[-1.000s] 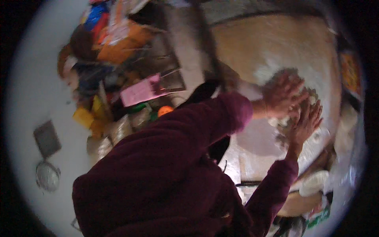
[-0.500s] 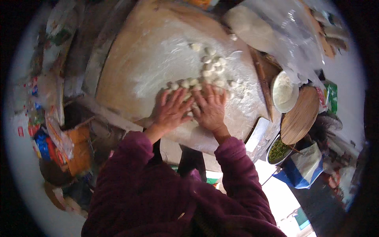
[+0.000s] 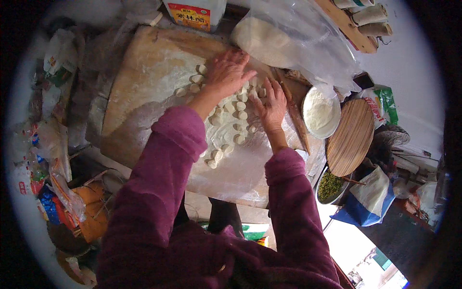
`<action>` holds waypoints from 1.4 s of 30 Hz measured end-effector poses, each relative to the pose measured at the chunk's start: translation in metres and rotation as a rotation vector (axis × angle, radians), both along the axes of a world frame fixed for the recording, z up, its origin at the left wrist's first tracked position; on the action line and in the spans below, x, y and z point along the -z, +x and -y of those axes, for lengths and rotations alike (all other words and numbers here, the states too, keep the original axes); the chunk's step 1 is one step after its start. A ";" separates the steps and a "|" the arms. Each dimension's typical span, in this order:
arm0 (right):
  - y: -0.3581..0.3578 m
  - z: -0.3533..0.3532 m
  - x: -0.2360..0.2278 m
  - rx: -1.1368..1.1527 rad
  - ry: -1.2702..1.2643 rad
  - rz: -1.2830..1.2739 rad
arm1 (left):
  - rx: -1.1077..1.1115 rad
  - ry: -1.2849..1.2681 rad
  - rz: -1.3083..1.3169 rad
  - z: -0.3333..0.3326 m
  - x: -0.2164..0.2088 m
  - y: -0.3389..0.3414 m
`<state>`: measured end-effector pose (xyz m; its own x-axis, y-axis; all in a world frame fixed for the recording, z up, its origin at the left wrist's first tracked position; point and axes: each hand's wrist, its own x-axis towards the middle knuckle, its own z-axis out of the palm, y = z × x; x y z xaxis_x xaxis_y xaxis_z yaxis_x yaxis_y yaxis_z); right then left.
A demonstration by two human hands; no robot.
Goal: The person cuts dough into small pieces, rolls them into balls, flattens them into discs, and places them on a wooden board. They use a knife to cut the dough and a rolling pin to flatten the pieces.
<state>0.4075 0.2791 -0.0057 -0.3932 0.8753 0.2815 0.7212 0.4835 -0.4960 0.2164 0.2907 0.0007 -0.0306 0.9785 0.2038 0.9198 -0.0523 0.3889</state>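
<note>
A floured wooden board (image 3: 130,103) carries several small pale dough pieces (image 3: 241,115), strewn in a loose band down its middle. My left hand (image 3: 228,72) reaches over the far part of the board, fingers stretched out, beside the upper dough pieces. Nearer the right edge, my right hand (image 3: 272,107) has its fingers apart, with dough pieces close by its thumb. Neither hand visibly grips anything; some pieces are partly hidden by them. Right of my right hand lies a slim wooden rolling pin (image 3: 299,126).
A bowl of flour (image 3: 318,111), a round wooden lid (image 3: 352,137) and a bowl of chopped green filling (image 3: 329,185) stand on the right. Clear plastic sheeting (image 3: 313,48) partly covers a large pale round mass (image 3: 260,42) at the back. A white jug (image 3: 216,7) stands behind the board.
Both hands have moved away from the near dough pieces: the left far forward, the right forward and rightward. The pieces look more spread out. The view has shifted too.
</note>
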 end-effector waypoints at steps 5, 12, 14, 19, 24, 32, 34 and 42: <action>-0.033 0.003 0.007 -0.059 -0.033 -0.063 | 0.152 -0.025 0.135 0.050 0.000 0.010; -0.068 0.110 -0.038 -0.557 -0.147 0.065 | 0.195 0.087 -0.129 0.213 -0.023 -0.059; -0.080 0.110 -0.037 -0.632 -0.145 0.061 | 0.105 -0.031 -0.166 0.224 -0.026 -0.078; -0.070 0.067 -0.020 -0.540 -0.062 0.115 | 0.061 -0.018 -0.138 0.149 -0.022 -0.107; -0.011 0.062 -0.017 -0.292 -0.137 -0.073 | 0.316 -0.003 -0.051 0.075 -0.010 -0.060; -0.013 0.150 -0.012 0.166 -0.097 0.044 | 0.422 0.017 0.014 0.213 -0.011 -0.017; -0.050 0.177 -0.017 0.012 -0.135 0.044 | 0.370 0.010 -0.127 0.237 -0.008 -0.042; -0.093 0.118 -0.023 -0.447 -0.021 0.151 | 0.343 -0.069 -0.240 0.181 -0.023 -0.125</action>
<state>0.3146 0.1610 0.0175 -0.7682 0.6155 0.1763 0.5092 0.7543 -0.4144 0.0919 0.1095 0.0239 0.3399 0.9352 0.0994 0.9184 -0.3528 0.1793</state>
